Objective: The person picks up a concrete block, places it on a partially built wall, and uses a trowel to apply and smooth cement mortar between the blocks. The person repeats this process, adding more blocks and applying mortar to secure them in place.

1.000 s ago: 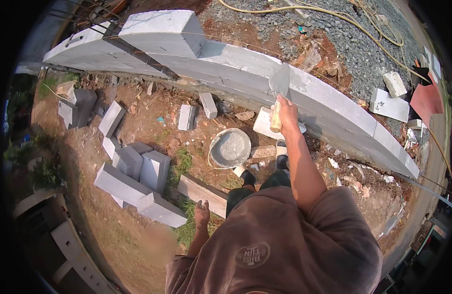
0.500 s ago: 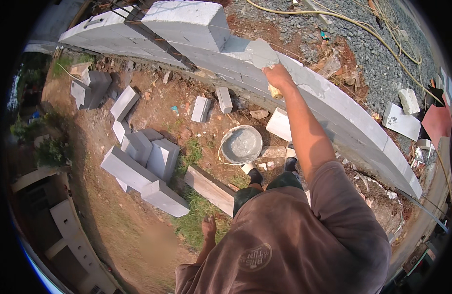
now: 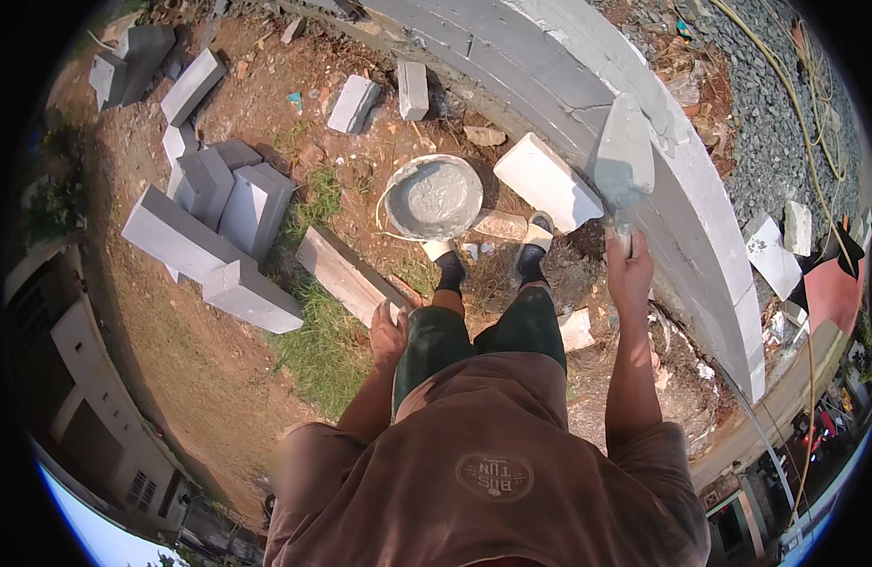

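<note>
An outdoor building site is shown by a block wall (image 3: 701, 260) at right, grey blocks (image 3: 186, 234) strewn at left (mortar (image 3: 436, 194) is held in a bucket (image 3: 432, 232) between) and gravel (image 3: 767, 90) spread beyond the wall.

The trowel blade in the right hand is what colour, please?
The trowel blade looks grey; the head view shows it best.

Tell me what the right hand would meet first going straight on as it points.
Leading with the trowel, the right hand would probably meet the grey block wall, though depth is unclear and the trowel might pass above it.
</note>
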`<action>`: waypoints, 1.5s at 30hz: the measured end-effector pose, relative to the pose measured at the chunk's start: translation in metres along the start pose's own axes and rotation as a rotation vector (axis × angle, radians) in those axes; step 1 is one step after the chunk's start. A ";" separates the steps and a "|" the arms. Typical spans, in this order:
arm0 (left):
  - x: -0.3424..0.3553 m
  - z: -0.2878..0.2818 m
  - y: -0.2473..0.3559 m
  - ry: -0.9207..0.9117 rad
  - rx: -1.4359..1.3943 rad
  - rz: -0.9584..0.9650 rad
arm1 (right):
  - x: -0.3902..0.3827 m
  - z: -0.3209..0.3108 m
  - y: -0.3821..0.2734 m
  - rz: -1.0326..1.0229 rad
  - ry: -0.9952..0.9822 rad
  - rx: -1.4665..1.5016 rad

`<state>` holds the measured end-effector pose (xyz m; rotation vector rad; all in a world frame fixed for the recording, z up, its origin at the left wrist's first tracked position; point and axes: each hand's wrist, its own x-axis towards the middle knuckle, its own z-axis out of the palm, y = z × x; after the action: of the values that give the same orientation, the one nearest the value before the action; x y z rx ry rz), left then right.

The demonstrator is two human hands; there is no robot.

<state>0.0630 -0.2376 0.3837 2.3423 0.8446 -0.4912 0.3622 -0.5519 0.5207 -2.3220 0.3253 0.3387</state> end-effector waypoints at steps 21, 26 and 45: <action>-0.053 0.171 0.025 -0.218 0.081 -0.371 | 0.084 0.409 0.220 -0.271 -0.939 -0.621; -0.041 0.157 0.031 -0.263 0.157 -0.348 | 0.068 0.300 0.196 0.095 -1.043 -0.193; -0.050 0.028 0.044 -0.019 0.140 -0.144 | 0.095 -0.159 0.049 -0.387 0.237 -0.645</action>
<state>0.0521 -0.3058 0.4062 2.4094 1.0041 -0.6507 0.4572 -0.7121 0.5654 -2.9911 -0.1560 -0.0409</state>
